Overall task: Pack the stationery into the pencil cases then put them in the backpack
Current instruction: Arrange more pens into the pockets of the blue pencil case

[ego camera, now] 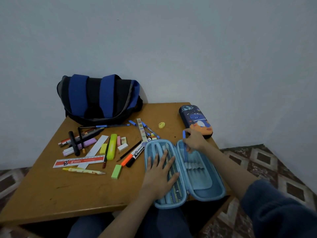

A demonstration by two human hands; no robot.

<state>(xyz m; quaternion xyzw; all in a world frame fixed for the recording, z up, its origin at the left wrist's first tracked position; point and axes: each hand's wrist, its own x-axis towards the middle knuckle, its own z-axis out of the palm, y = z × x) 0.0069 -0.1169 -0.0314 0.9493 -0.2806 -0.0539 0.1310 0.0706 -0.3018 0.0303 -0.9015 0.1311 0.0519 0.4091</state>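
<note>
Holding pens (176, 188), open pencil case (221, 191); left hand (159, 172) flat atop, right hand (195, 140) pinching blue pen (184, 134).

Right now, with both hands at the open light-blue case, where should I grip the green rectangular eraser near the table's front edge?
Pinch the green rectangular eraser across its two long sides, mid-length, coming straight down from above. It lies flat on the wooden table with both long sides free; the orange marker crowds only its far end.
</note>
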